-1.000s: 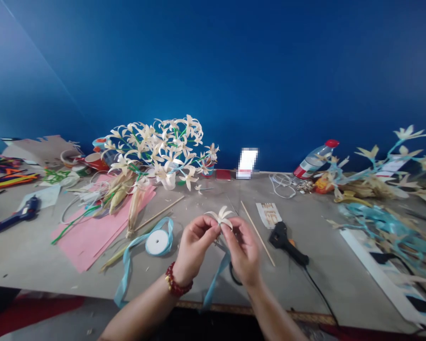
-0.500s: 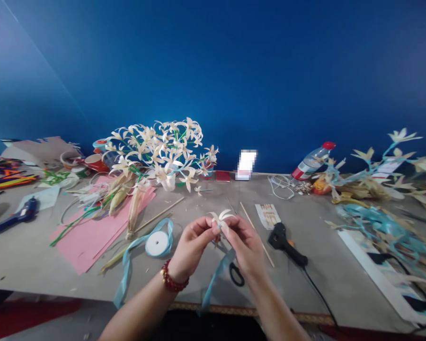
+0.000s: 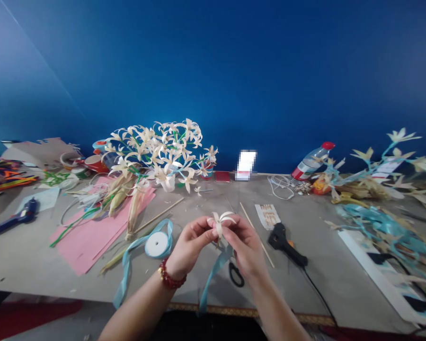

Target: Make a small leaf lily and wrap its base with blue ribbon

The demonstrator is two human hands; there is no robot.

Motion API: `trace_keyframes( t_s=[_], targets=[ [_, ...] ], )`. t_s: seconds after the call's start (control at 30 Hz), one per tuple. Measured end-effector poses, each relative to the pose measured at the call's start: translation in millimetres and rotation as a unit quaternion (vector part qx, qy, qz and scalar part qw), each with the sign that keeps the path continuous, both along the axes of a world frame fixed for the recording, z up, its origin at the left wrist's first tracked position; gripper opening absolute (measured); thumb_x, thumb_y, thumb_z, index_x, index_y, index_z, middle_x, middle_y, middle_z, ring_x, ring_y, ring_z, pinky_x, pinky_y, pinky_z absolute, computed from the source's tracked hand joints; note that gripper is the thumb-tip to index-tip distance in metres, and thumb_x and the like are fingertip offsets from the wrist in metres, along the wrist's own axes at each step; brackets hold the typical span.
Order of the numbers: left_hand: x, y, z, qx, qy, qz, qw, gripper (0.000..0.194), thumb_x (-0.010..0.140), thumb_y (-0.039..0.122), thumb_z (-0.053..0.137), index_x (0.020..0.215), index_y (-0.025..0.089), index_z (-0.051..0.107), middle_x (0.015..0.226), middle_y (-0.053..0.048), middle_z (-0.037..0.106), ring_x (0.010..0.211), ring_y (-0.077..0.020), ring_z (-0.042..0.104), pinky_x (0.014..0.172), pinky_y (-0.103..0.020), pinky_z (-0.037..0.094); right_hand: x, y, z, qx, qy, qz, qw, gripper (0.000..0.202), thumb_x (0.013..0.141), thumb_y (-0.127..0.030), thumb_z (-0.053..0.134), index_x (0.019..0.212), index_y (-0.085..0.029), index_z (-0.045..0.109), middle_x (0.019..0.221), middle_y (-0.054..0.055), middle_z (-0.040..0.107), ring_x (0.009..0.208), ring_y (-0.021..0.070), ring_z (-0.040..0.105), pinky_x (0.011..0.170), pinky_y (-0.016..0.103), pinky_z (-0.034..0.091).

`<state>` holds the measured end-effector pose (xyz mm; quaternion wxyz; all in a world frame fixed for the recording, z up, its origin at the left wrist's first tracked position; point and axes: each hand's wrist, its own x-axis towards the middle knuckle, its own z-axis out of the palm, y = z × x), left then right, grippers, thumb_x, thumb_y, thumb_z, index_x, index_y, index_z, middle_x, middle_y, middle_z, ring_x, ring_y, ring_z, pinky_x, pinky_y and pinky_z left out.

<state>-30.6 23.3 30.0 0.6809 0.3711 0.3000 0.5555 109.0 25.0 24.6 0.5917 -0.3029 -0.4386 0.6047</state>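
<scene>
A small cream-coloured handmade flower (image 3: 220,220) with curled petals is pinched between both hands above the middle of the table. My left hand (image 3: 196,239), with a dark red bead bracelet (image 3: 171,277) at its wrist, grips it from the left. From the other side my right hand (image 3: 247,241) closes on the same flower, thumb and fingertips together. Below the fingers hangs a light blue ribbon (image 3: 213,279); whether it is joined to the flower is hidden. A black scissors handle (image 3: 236,275) shows on the table beneath my right hand.
A ribbon spool (image 3: 156,244) lies left of my hands, near pink paper (image 3: 88,237). To the right are a black glue gun (image 3: 287,246), a thin stick (image 3: 255,232) and a white power strip (image 3: 379,279). A vase of cream flowers (image 3: 159,151) stands behind.
The flower has turned slightly between my fingers, and one petal now points down toward me. Both hands stay in nearly the same place.
</scene>
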Motion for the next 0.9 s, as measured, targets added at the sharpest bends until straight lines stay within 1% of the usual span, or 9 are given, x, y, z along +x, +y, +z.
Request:
trace_keyframes(
  t_s=[0.1,0.17,0.27,0.4,0.5,0.6,0.7,0.9],
  targets=[
    [0,-2,0.6,0.029,0.042,0.021,0.998,0.016,0.078,0.027,0.079,0.083,0.015,0.07,0.078,-0.001,0.063,0.071,-0.0115,0.052,0.069,-0.023,0.044,-3,-1,-0.3,0.008,-0.003,-0.001,1.0,0.009,0.085,-0.029,0.074,0.085,-0.024,0.067,0.08,-0.001,0.068,0.073,0.013,0.063,0.07,0.024,0.052],
    [-1,-4,0.8,0.058,0.074,0.038,0.995,0.014,0.08,0.028,0.076,0.084,0.016,0.069,0.08,-0.001,0.063,0.074,-0.0126,0.053,0.072,-0.023,0.044,-5,-2,0.0,0.019,-0.013,-0.016,1.0,0.009,0.085,-0.03,0.073,0.085,-0.024,0.067,0.08,-0.001,0.069,0.074,0.0139,0.064,0.071,0.025,0.052],
    [-1,-7,0.9,0.096,0.119,0.055,0.987,0.013,0.085,0.029,0.072,0.083,0.017,0.068,0.081,-0.001,0.061,0.076,-0.0134,0.052,0.072,-0.024,0.043,-6,-4,1.2,0.034,-0.044,-0.043,0.998,0.008,0.086,-0.03,0.072,0.085,-0.024,0.066,0.079,-0.001,0.068,0.073,0.014,0.063,0.069,0.024,0.05],
    [-1,-9,2.3,0.146,0.21,0.091,0.962,0.013,0.091,0.028,0.064,0.083,0.018,0.065,0.082,-0.001,0.057,0.078,-0.0145,0.051,0.074,-0.025,0.042,-6,-7,0.2,0.064,-0.108,-0.078,0.989,0.008,0.088,-0.03,0.069,0.087,-0.023,0.066,0.08,0.0,0.065,0.072,0.0142,0.06,0.066,0.024,0.048],
    [-1,-11,3.6,0.183,0.258,0.113,0.942,0.012,0.093,0.025,0.06,0.083,0.018,0.063,0.082,-0.001,0.057,0.078,-0.0152,0.051,0.074,-0.026,0.042,-6,-10,-3.9,0.09,-0.143,-0.106,0.98,0.007,0.09,-0.029,0.066,0.09,-0.023,0.065,0.082,0.001,0.065,0.075,0.0158,0.061,0.069,0.027,0.049],
    [-1,-14,4.6,0.223,0.278,0.142,0.924,0.009,0.092,0.023,0.06,0.085,0.019,0.064,0.083,-0.002,0.059,0.079,-0.0165,0.053,0.074,-0.026,0.043,-8,-12,-7.9,0.111,-0.164,-0.139,0.97,0.004,0.09,-0.027,0.066,0.091,-0.022,0.065,0.084,0.002,0.064,0.077,0.0165,0.061,0.072,0.029,0.049],
    [-2,-16,7.7,0.245,0.289,0.161,0.912,0.008,0.091,0.021,0.06,0.087,0.02,0.066,0.085,-0.004,0.062,0.081,-0.0183,0.056,0.075,-0.027,0.043,-9,-13,-7.4,0.117,-0.161,-0.15,0.968,0.005,0.09,-0.025,0.067,0.089,-0.022,0.063,0.082,0.001,0.062,0.076,0.0161,0.059,0.069,0.028,0.048],
    [-11,-14,19.0,0.256,0.283,0.131,0.915,0.004,0.085,0.02,0.068,0.082,0.02,0.071,0.079,-0.004,0.065,0.077,-0.0199,0.057,0.073,-0.029,0.043,-7,-15,1.7,0.11,-0.159,-0.126,0.973,0.009,0.089,-0.028,0.067,0.083,-0.022,0.063,0.079,0.001,0.061,0.072,0.0158,0.058,0.066,0.027,0.047]
  ],
)
